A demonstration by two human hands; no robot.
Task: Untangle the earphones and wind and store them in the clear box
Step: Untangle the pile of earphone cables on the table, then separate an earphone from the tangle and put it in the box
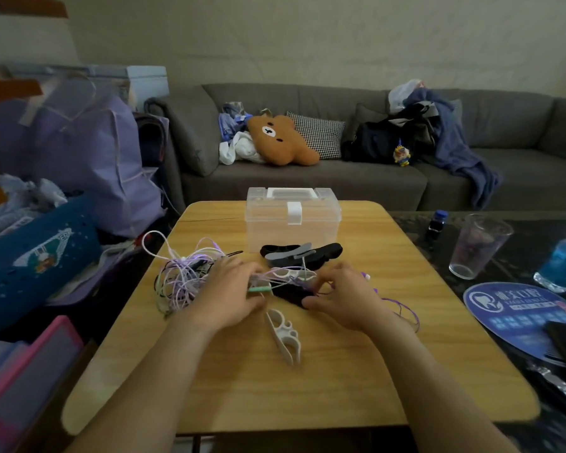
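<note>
Two hands work the tangled earphones (183, 276): left hand (231, 291) pinches a mint plug, right hand (342, 297) pinches purple cord; separating gently should avoid tightening knots.

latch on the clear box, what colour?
White latch on the clear box, lid closed; head view shows it.

A wooden desk (340, 371) is pretty cluttered: clear box (293, 220) at the back, tangled earphones (183, 276) on the left, white winder (285, 335) and black winders (303, 255) mid-desk.
</note>
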